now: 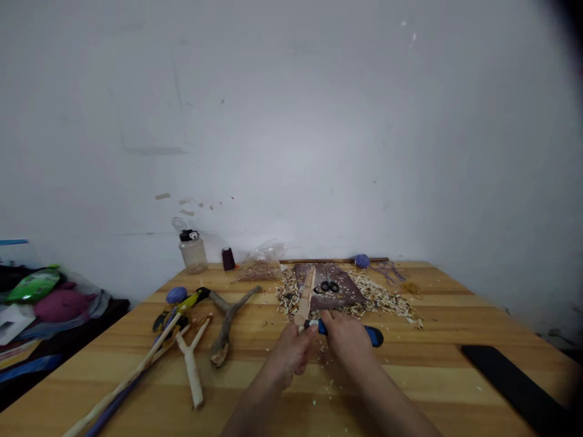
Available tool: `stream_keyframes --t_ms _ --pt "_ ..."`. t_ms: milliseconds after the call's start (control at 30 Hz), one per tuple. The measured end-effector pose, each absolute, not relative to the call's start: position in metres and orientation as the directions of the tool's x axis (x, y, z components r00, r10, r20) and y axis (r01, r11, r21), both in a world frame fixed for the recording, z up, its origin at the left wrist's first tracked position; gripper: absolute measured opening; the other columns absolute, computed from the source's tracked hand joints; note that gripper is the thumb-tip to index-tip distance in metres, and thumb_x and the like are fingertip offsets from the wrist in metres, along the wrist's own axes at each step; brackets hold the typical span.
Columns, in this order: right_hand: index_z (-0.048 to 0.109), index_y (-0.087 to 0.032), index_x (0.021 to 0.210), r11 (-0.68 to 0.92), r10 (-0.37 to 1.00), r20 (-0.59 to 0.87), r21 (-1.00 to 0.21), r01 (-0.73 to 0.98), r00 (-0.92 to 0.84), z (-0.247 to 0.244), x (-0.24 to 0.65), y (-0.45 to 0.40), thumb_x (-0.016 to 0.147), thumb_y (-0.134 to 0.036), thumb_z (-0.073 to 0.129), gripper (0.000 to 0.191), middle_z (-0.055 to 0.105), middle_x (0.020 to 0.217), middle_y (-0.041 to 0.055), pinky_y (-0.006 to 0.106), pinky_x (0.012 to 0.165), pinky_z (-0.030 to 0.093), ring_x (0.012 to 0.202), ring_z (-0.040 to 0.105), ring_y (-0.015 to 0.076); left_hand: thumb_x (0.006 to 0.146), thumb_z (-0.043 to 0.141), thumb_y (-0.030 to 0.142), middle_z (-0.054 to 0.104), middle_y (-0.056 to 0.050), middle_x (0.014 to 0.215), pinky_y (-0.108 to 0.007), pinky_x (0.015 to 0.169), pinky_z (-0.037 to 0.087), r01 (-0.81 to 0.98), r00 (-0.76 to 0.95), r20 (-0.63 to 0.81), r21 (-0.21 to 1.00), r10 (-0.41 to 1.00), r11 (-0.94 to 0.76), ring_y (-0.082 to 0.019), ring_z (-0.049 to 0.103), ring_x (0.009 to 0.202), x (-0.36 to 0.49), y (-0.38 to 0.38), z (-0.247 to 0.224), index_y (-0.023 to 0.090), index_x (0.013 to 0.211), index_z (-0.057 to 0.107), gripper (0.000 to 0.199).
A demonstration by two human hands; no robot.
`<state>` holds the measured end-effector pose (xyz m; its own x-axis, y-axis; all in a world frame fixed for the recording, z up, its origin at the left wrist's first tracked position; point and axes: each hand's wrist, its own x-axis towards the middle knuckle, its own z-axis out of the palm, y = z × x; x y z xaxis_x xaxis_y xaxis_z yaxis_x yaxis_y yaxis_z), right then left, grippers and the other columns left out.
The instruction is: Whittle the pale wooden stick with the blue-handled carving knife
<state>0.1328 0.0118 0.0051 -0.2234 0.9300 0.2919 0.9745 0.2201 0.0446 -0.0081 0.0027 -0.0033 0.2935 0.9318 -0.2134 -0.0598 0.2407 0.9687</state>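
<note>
While clasping carved wood (305, 300) in the left hand (293, 351), grips a blue-handled tool (375, 336) in the right hand (348, 335) (wood shavings (385, 297) beyond).

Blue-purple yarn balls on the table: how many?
2: one yarn ball on the left; another at the far side, right of the scissors. More could be hidden.

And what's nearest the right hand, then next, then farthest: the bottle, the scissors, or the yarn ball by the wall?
From the right hand, head view:
1. Scissors: just beyond it, on the dark sheet.
2. Yarn ball: farther back, by the wall.
3. Bottle: back, far left.
</note>
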Motion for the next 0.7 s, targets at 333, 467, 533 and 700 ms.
stream_keyframes --t_ms 333,467,533,700 --pt "0.056 -0.020 0.093 0.164 0.933 0.316 0.058 0.985 -0.174 0.003 0.125 0.011 0.084 -0.012 0.039 0.021 0.063 0.082 0.0081 0.030 0.066 0.037 0.079 0.060 0.0218 0.070 0.054 0.056 0.024 0.014 0.041 -0.016 0.034 0.009 -0.012 0.198 -0.234 0.970 0.952 0.242 -0.003 0.014 0.033 -0.003 0.001 -0.001 0.024 0.077 0.036 0.038" --pt "0.056 -0.019 0.093 0.125 0.934 0.331 0.050 0.991 -0.135 0.002 0.123 0.011 0.085 -0.012 0.039 0.020 0.063 0.081 0.0086 0.030 0.067 0.037 0.079 0.060 0.0212 0.072 0.052 0.053 0.027 0.013 0.041 -0.016 0.034 0.011 -0.030 0.150 -0.192 0.980 0.970 0.199 -0.004 0.017 0.033 0.003 0.003 -0.004 0.023 0.079 0.038 0.034" --pt "0.056 -0.019 0.092 0.109 0.932 0.342 0.052 0.993 -0.120 0.000 0.123 0.012 0.085 -0.012 0.038 0.020 0.062 0.081 0.0091 0.030 0.067 0.037 0.079 0.060 0.0211 0.073 0.051 0.053 0.027 0.013 0.039 -0.016 0.033 0.012 -0.015 0.124 -0.175 0.984 0.977 0.178 -0.004 0.018 0.032 0.005 0.003 -0.006 0.022 0.084 0.041 0.034" --pt "0.056 -0.018 0.090 0.116 0.922 0.365 0.055 0.992 -0.128 -0.007 0.124 0.017 0.086 -0.013 0.038 0.019 0.062 0.079 0.0101 0.031 0.067 0.036 0.078 0.060 0.0218 0.071 0.055 0.050 0.028 0.012 0.037 -0.018 0.035 0.013 0.001 0.059 -0.214 0.977 0.975 0.214 -0.005 0.020 0.030 0.009 0.006 -0.009 0.021 0.091 0.048 0.035"
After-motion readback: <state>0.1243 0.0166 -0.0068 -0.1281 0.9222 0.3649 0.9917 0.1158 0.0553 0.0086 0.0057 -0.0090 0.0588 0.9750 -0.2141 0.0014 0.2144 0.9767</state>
